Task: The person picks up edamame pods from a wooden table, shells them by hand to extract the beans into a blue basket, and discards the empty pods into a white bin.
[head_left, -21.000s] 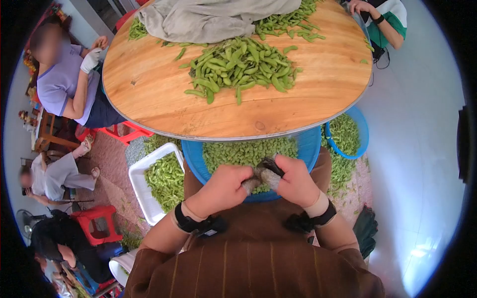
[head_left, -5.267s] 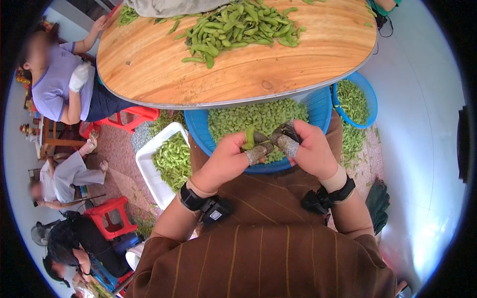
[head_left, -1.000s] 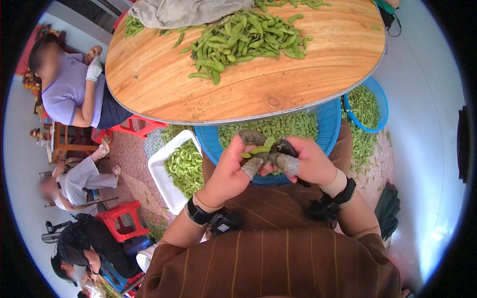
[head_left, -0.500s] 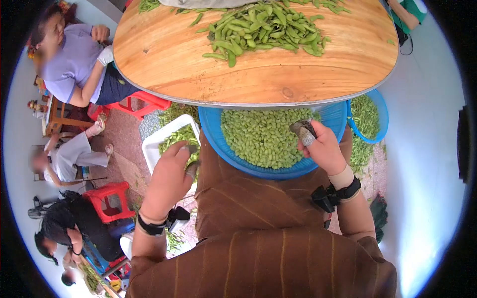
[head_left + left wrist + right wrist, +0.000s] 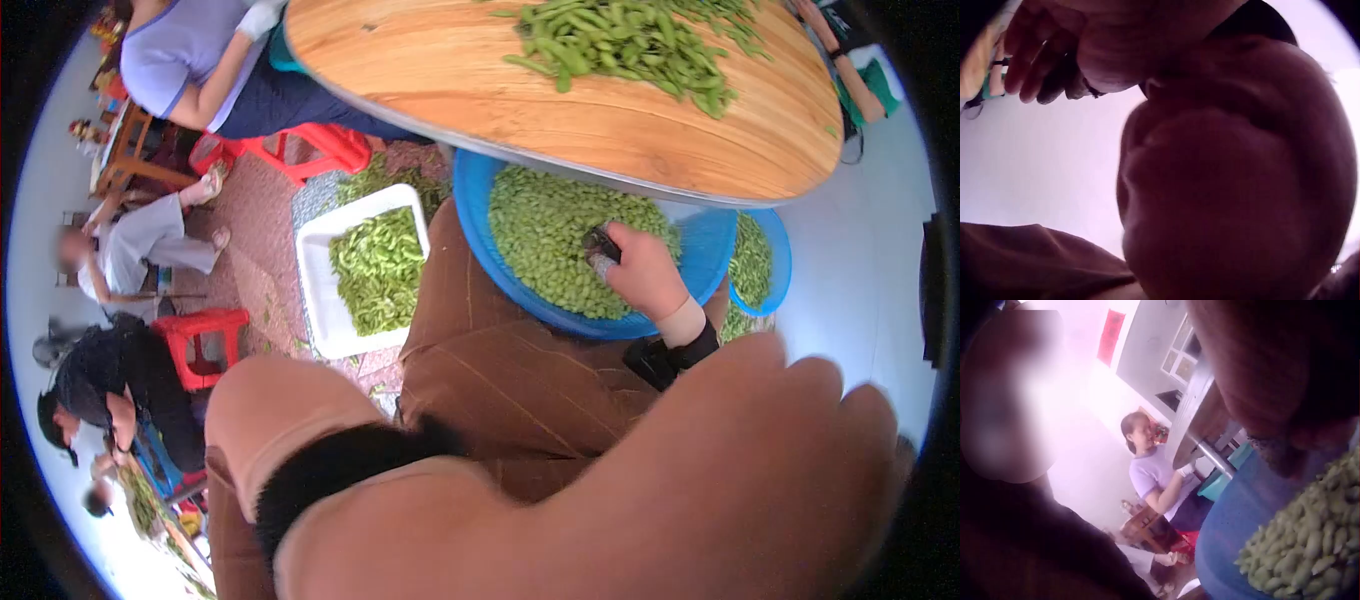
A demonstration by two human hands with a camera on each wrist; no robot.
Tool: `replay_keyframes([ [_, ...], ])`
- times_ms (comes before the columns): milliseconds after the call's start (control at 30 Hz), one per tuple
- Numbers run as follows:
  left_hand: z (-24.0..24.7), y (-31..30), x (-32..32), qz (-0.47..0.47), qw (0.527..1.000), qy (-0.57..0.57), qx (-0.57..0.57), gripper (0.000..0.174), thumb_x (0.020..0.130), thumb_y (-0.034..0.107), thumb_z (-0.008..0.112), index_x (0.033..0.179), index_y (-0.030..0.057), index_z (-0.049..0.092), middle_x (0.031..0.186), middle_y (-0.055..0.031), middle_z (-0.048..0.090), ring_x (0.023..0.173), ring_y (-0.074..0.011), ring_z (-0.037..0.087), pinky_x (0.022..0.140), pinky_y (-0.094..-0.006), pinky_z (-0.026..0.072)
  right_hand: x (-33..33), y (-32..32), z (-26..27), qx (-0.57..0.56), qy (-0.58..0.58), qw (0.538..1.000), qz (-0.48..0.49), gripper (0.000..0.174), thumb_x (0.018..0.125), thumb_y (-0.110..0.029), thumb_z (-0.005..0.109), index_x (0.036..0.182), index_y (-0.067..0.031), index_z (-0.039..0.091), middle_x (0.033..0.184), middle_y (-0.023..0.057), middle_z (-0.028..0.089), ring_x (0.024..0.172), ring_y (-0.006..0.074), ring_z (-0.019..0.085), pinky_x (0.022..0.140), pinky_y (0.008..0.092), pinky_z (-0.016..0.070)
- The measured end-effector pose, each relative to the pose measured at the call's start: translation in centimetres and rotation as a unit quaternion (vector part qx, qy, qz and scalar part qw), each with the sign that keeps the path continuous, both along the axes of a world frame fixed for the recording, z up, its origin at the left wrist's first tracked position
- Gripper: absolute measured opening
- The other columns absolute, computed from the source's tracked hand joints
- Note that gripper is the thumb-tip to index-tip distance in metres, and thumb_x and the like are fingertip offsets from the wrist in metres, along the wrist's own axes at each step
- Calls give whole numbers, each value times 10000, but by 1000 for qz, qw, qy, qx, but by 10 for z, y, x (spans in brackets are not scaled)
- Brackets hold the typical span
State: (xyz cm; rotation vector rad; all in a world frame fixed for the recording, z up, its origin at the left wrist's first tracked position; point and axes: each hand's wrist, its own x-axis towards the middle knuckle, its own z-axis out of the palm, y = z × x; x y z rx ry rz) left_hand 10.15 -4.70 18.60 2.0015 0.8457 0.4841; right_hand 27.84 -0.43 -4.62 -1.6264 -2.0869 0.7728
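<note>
Hovering over the beans [image 5: 545, 240] in the tub [image 5: 474, 210], the right hand [image 5: 648, 275] has thumb and fingertips close together; can't tell if they're pinching anything. Left hand [image 5: 1104, 50] is up near the face, fingers loosely bent. Pods [image 5: 380, 275] sit left of the right fingers. Looks between pods; shelling one needs both hands together.

Clothing: brown fabric [image 5: 500, 340] over the lap, thin lighter tan stripes running through it. Left wrist had a wide black strap [image 5: 350, 470], matte, textile-looking. Right wrist: black strap [image 5: 700, 347] with a boxy black module [image 5: 650, 363] attached, plus a pale beige wrap [image 5: 684, 322] just beside it. Right hand [image 5: 645, 272] wore a speckled grey thumb wrap [image 5: 601, 265] and a black finger cover [image 5: 600, 242] — finer detail too small to read.
</note>
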Motion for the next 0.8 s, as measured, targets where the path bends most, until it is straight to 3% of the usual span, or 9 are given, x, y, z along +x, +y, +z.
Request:
replay_keyframes([
  [133,-16,23,5,-28,998,6,49,208,816,154,564,897,-25,631,751,-143,596,717,-296,598,674,-368,487,-12,8,-5,-43,-62,997,20,183,783,-196,629,842,-29,581,745,210,594,721,393,583,640,421,476],
  [200,-37,38,0,-5,997,-66,44,198,824,155,559,877,-19,637,716,-152,589,673,-298,582,649,-372,476,-13,1,-14,-152,411,898,38,273,821,-203,605,1083,-133,632,1143,165,570,1032,280,584,868,415,494],
  [233,-58,44,-14,33,990,-136,22,185,833,147,556,866,-12,644,687,-159,588,629,-290,572,623,-370,468,-25,-7,1,-114,561,819,-42,216,812,-186,585,1015,-128,634,1004,180,623,926,315,621,797,430,512],
  [267,-69,47,-28,44,989,-123,-75,174,867,117,547,947,-16,625,803,-116,621,723,-209,590,691,-313,478,-12,6,-13,-75,256,964,19,193,783,-196,611,950,-100,622,896,183,624,843,345,610,750,429,505],
  [300,-79,49,-43,55,978,-108,-172,180,901,88,539,1028,-20,607,920,-74,654,818,-128,607,759,-255,489,1,19,-27,-30,-80,993,80,189,755,-205,636,886,-72,610,787,187,625,761,376,599,703,428,499],
  [333,-93,49,-55,76,968,-96,-219,184,904,80,531,1042,-21,596,943,-67,648,836,-121,599,771,-249,481,-2,20,-25,-16,-132,988,83,139,740,-155,591,854,-77,582,729,173,623,707,380,608,661,473,493],
  [500,-167,35,-78,144,912,-144,-355,179,908,55,508,1047,-24,588,955,-57,639,846,-110,587,770,-237,473,-2,22,-19,-23,-109,989,98,147,730,-145,589,862,-79,584,743,178,625,723,365,617,632,468,497],
  [567,-186,28,-80,187,935,-116,-277,173,876,114,566,993,-3,615,733,-45,606,706,-78,541,636,-243,457,-6,21,-14,-21,-128,987,97,147,727,-141,592,861,-78,583,736,176,623,720,362,618,622,467,496],
  [800,-206,18,-98,187,944,-28,-270,171,886,31,510,1021,-13,607,894,-19,631,812,-86,566,742,-223,457,-28,15,-12,11,-208,969,130,177,702,-110,599,872,-71,569,741,162,620,705,353,615,608,462,485],
])
